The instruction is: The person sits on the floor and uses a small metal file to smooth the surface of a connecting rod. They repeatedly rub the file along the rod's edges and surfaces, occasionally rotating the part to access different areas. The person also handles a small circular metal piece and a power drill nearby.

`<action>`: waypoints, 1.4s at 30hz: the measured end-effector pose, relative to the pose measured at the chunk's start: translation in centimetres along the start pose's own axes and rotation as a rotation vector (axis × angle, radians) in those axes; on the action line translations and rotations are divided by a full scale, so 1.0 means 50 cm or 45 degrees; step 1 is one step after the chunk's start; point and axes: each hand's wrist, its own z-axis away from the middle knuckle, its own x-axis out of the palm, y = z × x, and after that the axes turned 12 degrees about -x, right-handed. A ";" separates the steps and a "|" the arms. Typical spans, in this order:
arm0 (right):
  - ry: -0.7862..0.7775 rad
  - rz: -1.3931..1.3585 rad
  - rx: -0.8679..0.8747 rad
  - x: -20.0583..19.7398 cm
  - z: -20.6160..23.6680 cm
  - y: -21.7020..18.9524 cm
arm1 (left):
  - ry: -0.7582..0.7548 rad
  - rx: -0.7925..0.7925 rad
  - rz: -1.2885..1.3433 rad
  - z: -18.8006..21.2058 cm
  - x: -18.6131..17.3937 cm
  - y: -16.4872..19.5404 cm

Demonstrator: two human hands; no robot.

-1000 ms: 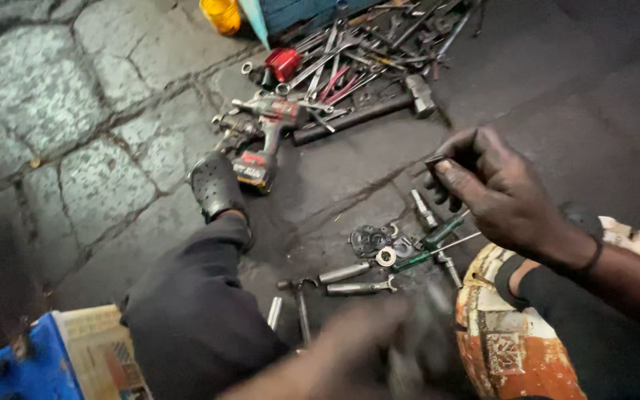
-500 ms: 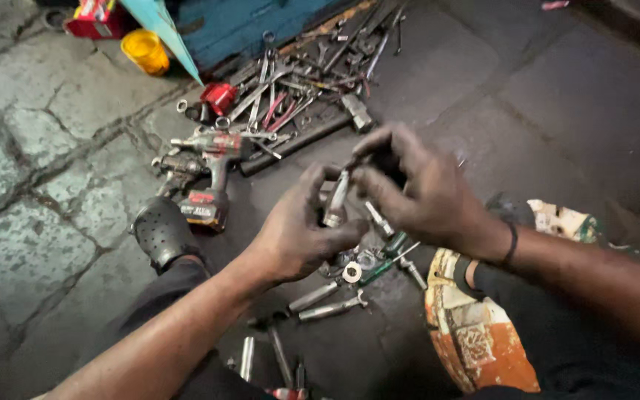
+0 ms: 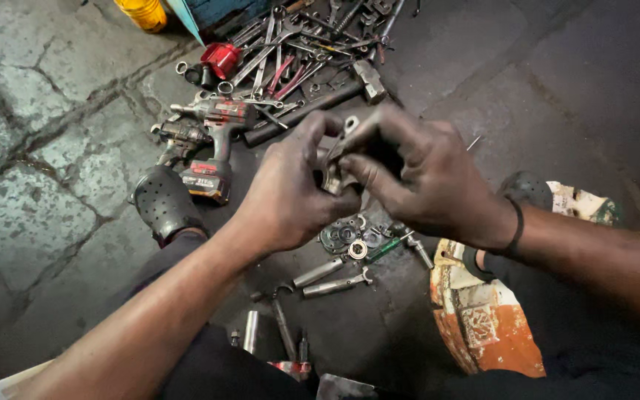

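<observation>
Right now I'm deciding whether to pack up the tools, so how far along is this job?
Done: small rings and washers lie stripped out on the ground. In hand: the left hand and right hand work a small metal part together. Left: loose bolts lie unfitted, so keep the tools out.

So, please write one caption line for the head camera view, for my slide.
Greasy left hand and right hand grip a small metal part above scattered washers, near a red-and-black cordless impact wrench.

dim, even light; soft shadows under the hands, the right side dark, slight blur on fingers, wide-angle bending at edges.
</observation>
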 end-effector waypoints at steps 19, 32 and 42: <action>0.016 -0.003 -0.020 0.020 0.018 -0.024 | -0.132 0.118 0.044 0.016 -0.004 0.004; 0.060 0.036 -0.054 0.001 0.011 -0.051 | -0.021 0.303 0.007 0.020 0.015 0.013; 0.053 0.169 -0.128 0.000 0.024 -0.040 | 0.003 0.251 0.107 0.021 0.022 0.030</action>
